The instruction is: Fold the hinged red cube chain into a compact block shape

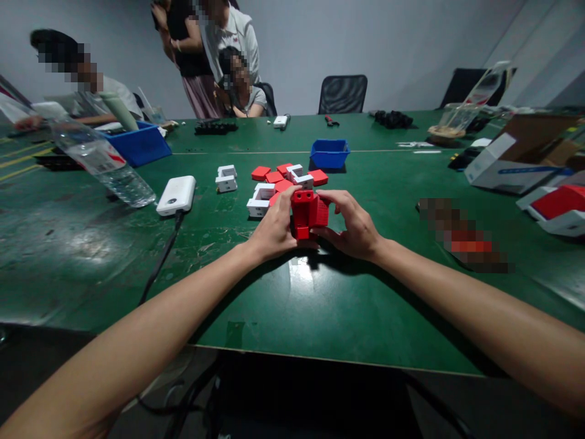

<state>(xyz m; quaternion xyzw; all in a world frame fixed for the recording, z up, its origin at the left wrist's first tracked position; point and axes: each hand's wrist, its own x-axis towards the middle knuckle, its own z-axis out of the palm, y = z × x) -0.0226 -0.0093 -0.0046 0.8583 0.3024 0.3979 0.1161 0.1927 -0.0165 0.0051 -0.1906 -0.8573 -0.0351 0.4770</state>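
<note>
Both my hands hold a red plastic block assembly (309, 213) that rests on the green table (320, 305). My left hand (273, 230) wraps its left side with the fingers closed on it. My right hand (351, 227) grips the right side, fingers curled over the top. Just behind lies a pile of flat red pieces (274, 177) and white frame pieces (260, 201), with another white piece (226, 178) off to the left.
A small blue bin (329, 152) stands behind the pile. A white power bank (176, 195) with a cable and a lying water bottle (100, 161) are at left, a larger blue bin (141, 143) beyond. Boxes (521, 155) sit at right. Other people are at the far left end.
</note>
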